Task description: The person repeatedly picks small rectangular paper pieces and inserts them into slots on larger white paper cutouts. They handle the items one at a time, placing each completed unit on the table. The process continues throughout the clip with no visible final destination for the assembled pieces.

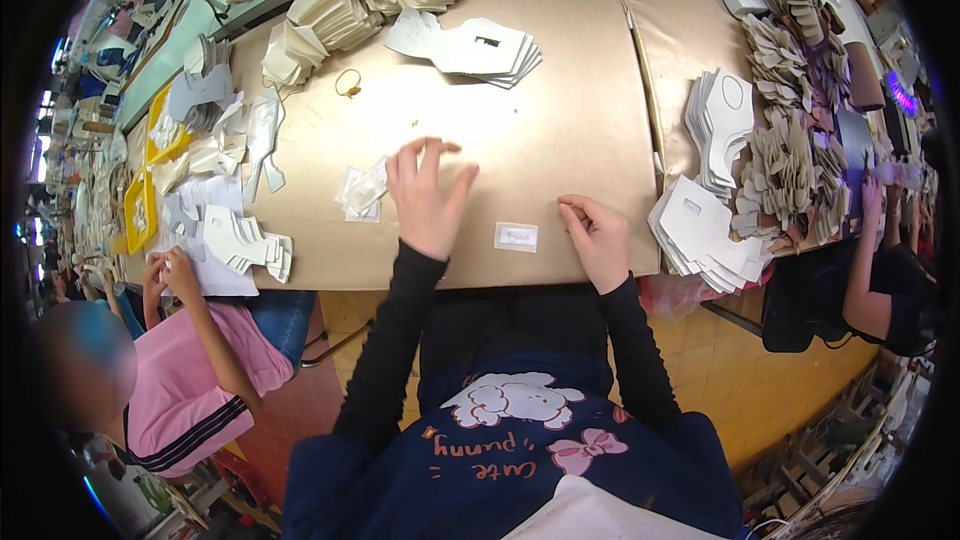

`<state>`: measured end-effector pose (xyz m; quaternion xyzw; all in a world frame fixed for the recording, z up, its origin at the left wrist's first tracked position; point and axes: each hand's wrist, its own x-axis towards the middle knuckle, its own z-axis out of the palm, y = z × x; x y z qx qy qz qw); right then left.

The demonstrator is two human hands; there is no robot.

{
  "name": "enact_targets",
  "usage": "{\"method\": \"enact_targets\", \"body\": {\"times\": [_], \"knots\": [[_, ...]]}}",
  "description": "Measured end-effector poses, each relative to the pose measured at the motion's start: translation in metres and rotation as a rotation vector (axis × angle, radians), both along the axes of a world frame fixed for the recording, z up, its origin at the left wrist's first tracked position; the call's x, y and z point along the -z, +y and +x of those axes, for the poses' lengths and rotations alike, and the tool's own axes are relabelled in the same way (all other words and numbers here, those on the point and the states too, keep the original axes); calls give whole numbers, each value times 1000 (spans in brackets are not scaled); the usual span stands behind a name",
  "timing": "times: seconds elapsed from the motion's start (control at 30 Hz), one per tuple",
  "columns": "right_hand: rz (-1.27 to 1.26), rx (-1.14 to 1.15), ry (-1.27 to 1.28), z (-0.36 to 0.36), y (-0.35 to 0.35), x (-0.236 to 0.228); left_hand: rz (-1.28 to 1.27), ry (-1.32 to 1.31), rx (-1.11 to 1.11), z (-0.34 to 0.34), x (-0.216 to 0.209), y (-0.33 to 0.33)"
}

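Note:
My left hand (430, 198) hovers over the tan table with its fingers spread and nothing in them. Just left of it lies a loose pile of small white and clear pieces (363, 190), which look like labels or little packets. Between my two hands, close to the table's front edge, a small white rectangular label (516, 237) lies flat, touched by neither. My right hand (598, 240) is to the right of that label, its thumb and index finger pinched together. Whatever they hold, if anything, is too small to make out.
White cut pieces are stacked at the right (705, 235), with another stack (720, 125) behind. Further white pieces (480, 48) lie at the back, near cream bundles (325, 25) and a yellow ring (348, 83). A co-worker in pink (205, 370) sits at left.

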<state>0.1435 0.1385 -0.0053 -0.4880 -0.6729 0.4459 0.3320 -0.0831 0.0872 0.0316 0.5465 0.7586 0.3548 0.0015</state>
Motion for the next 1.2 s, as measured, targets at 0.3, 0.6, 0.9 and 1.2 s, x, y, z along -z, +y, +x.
{"method": "enact_targets", "body": {"times": [0.3,0.6,0.9,1.2], "knots": [[30,20,-77,-3,1,-4,-249,311,247,-95,27,147],[88,14,-100,-2,2,-4,-286,305,218,-70,45,127],[65,15,-73,-3,2,-1,-133,179,230,-52,54,102],[77,9,-79,-3,2,-2,-16,-15,254,-37,52,80]]}}
